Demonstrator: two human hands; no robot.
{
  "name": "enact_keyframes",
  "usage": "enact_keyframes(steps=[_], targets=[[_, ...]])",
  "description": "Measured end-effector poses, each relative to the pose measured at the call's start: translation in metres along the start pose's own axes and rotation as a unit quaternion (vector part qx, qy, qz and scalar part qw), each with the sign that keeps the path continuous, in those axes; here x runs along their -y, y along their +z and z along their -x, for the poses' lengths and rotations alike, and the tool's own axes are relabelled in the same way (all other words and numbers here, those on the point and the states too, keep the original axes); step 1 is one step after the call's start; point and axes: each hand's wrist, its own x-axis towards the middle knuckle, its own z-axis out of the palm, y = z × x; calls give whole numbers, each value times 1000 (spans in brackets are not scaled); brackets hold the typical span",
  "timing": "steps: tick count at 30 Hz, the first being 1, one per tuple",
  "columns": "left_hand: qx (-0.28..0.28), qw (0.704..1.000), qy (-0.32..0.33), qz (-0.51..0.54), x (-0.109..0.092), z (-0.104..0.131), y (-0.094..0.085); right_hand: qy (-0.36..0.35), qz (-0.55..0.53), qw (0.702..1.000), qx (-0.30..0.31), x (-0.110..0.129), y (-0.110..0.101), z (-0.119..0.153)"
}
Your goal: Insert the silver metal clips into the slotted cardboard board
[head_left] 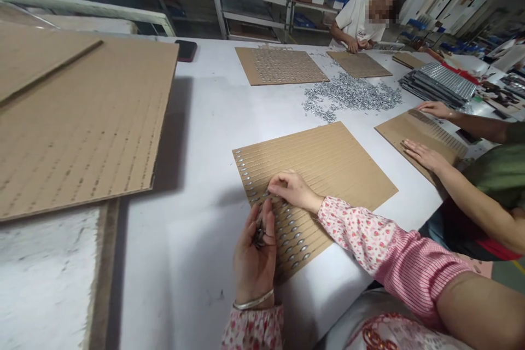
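A brown cardboard sheet [328,158] with parallel slit lines lies on the white table before me, small shiny metal pieces [292,232] set in rows along its left and near edges. My left hand [256,254], palm up at the sheet's left edge, cups a small pile of dark metal pieces [259,236] in curled fingers. Just above it, my right hand [291,188] is pinched over the sheet near the rows. Whatever lies between its fingertips is too small to make out.
Loose metal pieces [356,93] are heaped beyond the sheet. Large cardboard sheets [90,120] rise at the left. Another person's hands [426,156] rest on a board [396,131] at the right. A person [356,19] works across the table [209,98]; a phone [186,51] lies at the far edge.
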Motion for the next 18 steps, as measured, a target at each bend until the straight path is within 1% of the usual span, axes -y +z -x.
enact_keyframes(steps=[1,3,5,7,9,11,15,18], targets=[[-2,1000,-8,11,-3,0,1,8,48,999,-16,0,0,-6],[-7,1000,-14,21,-7,1,2,22,118,993,-13,0,2,-14],[-30,999,-23,24,-8,1,4,25,157,987,2,-1,7,-17],[-59,997,-37,29,-8,2,5,17,187,982,5,-1,12,-16],[-64,996,-43,32,-8,2,6,7,213,977,-2,-2,17,-15],[-46,998,-32,25,-8,3,6,1,230,973,-7,-4,19,-14],[14,1000,-14,1,-5,1,2,-1,240,970,-25,-6,19,-14],[38,999,15,-24,-2,-1,-1,-13,194,980,-45,-5,16,-13]])
